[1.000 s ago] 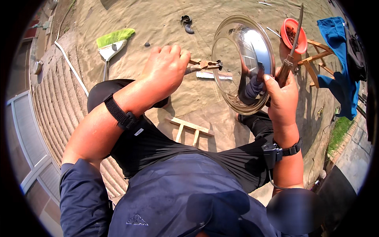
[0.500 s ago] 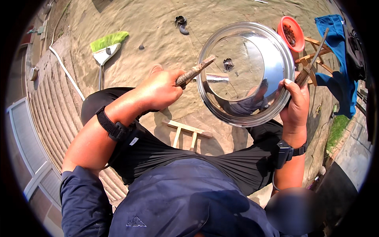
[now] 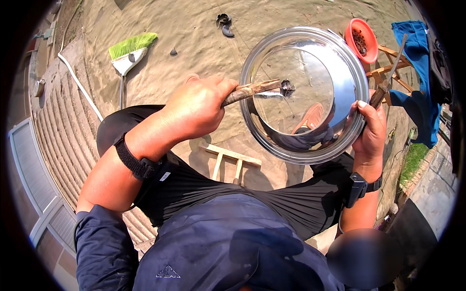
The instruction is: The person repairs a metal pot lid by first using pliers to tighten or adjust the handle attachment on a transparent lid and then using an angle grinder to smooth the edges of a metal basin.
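My right hand (image 3: 371, 123) grips the rim of a shiny, round metal basin (image 3: 350, 92), thumb on top. In the same hand is a long thin rod (image 3: 395, 60) with a thicker brown handle, pointing up and away. A dark crumpled patch (image 3: 287, 88) shows near the basin's middle; whether it is on the surface or a reflection I cannot tell. My left hand (image 3: 201, 106) is closed round a rough wooden stick (image 3: 252, 91). Its split tip reaches over the basin, close to the dark patch. A shoe appears mirrored in the metal.
Between my legs stands a small wooden frame (image 3: 230, 154). A green-bristled broom (image 3: 131, 52) lies left. Dark scraps (image 3: 224, 24) rest on the tan ground sheet (image 3: 194, 43). Far right are a red bowl (image 3: 373, 46) of brown bits, a wooden stand (image 3: 383, 73) and blue cloth (image 3: 412, 97).
The stick in my left hand has swung further right over the basin, its tip now beside the dark patch. The basin and right hand have shifted slightly right and nearer.
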Action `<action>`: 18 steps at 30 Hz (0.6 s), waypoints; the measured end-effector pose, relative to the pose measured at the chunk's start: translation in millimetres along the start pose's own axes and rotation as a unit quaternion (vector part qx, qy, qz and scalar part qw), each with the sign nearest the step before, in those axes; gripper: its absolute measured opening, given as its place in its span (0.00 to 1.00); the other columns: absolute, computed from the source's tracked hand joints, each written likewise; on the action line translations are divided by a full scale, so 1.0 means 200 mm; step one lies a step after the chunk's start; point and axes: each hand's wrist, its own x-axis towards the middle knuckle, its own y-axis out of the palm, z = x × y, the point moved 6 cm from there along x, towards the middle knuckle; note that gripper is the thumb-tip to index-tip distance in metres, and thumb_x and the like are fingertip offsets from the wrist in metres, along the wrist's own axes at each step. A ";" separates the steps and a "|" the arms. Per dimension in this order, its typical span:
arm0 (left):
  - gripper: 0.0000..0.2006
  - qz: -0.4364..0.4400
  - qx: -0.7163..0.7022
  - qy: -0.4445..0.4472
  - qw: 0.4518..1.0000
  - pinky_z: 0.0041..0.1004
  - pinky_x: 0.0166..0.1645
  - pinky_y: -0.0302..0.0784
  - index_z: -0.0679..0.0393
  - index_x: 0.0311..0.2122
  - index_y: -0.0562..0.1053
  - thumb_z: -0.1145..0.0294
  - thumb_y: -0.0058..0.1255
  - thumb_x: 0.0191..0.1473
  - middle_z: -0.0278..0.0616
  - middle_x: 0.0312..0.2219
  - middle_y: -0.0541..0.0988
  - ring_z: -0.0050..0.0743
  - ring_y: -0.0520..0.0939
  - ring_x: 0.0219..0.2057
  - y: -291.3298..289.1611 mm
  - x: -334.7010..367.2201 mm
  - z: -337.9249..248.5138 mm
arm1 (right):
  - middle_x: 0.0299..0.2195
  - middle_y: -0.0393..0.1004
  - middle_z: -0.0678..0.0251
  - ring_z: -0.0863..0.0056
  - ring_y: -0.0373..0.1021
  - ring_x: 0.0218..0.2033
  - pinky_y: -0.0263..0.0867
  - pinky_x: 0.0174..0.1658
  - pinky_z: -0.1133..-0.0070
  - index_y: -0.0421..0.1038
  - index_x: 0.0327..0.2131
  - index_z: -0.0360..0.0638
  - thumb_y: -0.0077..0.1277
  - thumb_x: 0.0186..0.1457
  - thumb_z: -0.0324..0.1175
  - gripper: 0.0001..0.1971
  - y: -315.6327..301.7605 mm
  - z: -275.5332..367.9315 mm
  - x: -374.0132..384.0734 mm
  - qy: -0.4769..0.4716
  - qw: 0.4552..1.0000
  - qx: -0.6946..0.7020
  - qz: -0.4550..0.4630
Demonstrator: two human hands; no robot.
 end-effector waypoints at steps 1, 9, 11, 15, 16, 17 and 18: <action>0.23 -0.003 0.023 0.000 1.000 0.45 0.42 0.75 0.57 0.49 0.73 0.80 0.47 0.44 0.51 0.34 0.77 0.57 0.78 0.39 0.00 0.00 0.00 | 0.26 0.71 0.67 0.80 0.68 0.23 0.68 0.27 0.82 0.64 0.38 0.40 0.50 0.56 0.27 0.07 0.00 0.00 0.00 0.001 1.000 -0.002 0.002; 0.19 0.025 0.073 0.014 0.997 0.46 0.38 0.75 0.56 0.47 0.73 0.77 0.50 0.46 0.50 0.32 0.76 0.57 0.79 0.36 -0.01 -0.01 -0.02 | 0.26 0.72 0.67 0.80 0.70 0.23 0.69 0.26 0.83 0.64 0.38 0.40 0.49 0.58 0.28 0.06 0.02 -0.01 0.02 0.002 1.000 -0.005 -0.002; 0.17 0.041 0.060 0.013 0.997 0.46 0.38 0.75 0.56 0.47 0.73 0.75 0.53 0.49 0.50 0.33 0.76 0.57 0.79 0.36 -0.01 -0.01 -0.02 | 0.27 0.72 0.67 0.80 0.70 0.23 0.69 0.26 0.83 0.64 0.38 0.41 0.49 0.58 0.28 0.06 0.02 -0.01 0.02 -0.002 1.000 -0.008 -0.004; 0.13 0.034 0.010 0.026 0.999 0.45 0.42 0.70 0.56 0.45 0.74 0.68 0.55 0.54 0.48 0.31 0.78 0.57 0.78 0.33 -0.02 -0.02 -0.03 | 0.26 0.72 0.69 0.83 0.71 0.22 0.70 0.25 0.86 0.65 0.39 0.41 0.49 0.59 0.28 0.06 0.02 0.00 0.03 -0.006 1.000 -0.026 0.012; 0.12 0.025 -0.002 0.032 0.999 0.45 0.44 0.68 0.56 0.44 0.75 0.66 0.54 0.55 0.47 0.29 0.80 0.56 0.78 0.31 -0.02 -0.03 -0.03 | 0.25 0.72 0.70 0.85 0.71 0.21 0.70 0.25 0.88 0.66 0.39 0.41 0.50 0.59 0.29 0.07 0.02 0.00 0.04 -0.008 0.999 -0.033 0.015; 0.12 0.031 -0.023 0.032 0.999 0.45 0.44 0.68 0.56 0.44 0.75 0.66 0.55 0.55 0.47 0.29 0.80 0.55 0.78 0.31 -0.02 -0.03 -0.03 | 0.26 0.72 0.70 0.85 0.71 0.23 0.70 0.26 0.88 0.66 0.39 0.41 0.50 0.59 0.28 0.07 0.02 0.00 0.04 -0.010 0.999 -0.028 0.016; 0.12 0.036 -0.044 0.032 0.998 0.45 0.44 0.67 0.55 0.45 0.75 0.66 0.55 0.56 0.47 0.29 0.80 0.55 0.78 0.31 -0.02 -0.04 -0.03 | 0.26 0.72 0.70 0.86 0.71 0.24 0.71 0.28 0.89 0.66 0.40 0.40 0.50 0.59 0.28 0.07 0.02 0.01 0.04 -0.012 0.999 -0.024 0.017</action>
